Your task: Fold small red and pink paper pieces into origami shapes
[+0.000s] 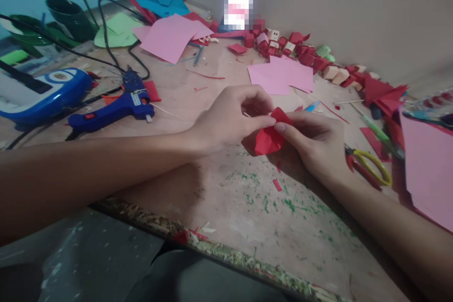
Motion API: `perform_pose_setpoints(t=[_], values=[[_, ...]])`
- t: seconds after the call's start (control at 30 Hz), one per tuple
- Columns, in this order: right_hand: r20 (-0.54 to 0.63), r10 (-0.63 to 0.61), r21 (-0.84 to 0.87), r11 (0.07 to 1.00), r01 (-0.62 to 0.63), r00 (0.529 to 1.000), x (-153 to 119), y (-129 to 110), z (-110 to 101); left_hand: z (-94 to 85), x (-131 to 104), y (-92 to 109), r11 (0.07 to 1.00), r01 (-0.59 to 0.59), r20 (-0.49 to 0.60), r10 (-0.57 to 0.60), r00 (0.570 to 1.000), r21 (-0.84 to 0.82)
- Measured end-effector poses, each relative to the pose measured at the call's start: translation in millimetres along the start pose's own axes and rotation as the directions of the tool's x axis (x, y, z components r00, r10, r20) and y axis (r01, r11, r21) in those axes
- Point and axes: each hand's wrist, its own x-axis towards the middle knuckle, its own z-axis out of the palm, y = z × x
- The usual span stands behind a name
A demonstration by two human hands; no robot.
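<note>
Between my two hands, above the middle of the table, is a small piece of folded red paper (268, 141). My left hand (236, 114) pinches its upper left side between thumb and curled fingers. On its right side, the thumb of my right hand (313, 139) presses the paper, with the other fingers bent behind it. Both thumbtips nearly meet on the paper. Yellow-handled scissors (371, 166) lie just beyond my right wrist, partly hidden by it. A blue glue gun (115, 108) rests on the table past my left forearm.
Pink paper sheets (166, 37) lie at the back, with more pink sheets (428, 165) at right. A row of red paper cubes (307, 54) lines the wall. A green cutter (380, 132) lies at right. The chipped table edge (212, 247) runs near my body.
</note>
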Motion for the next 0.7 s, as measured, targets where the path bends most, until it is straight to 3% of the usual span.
perform_pose_setpoints(t=[0.17,0.33,0.7], values=[[-0.036,0.052,0.112,0.993,-0.047,0.998,3,10,-3,-1.3,2,-1,0.991,0.039,0.067,-0.031,0.997,-0.127],[-0.009,0.067,0.206,0.977,-0.064,0.998,4,16,-4,-1.8,2,-4,0.996,0.039,0.087,-0.032,0.996,-0.076],[0.022,0.061,0.158,0.985,-0.064,0.998,5,12,-5,-0.7,3,-5,0.995,0.064,0.060,-0.059,0.996,-0.072]])
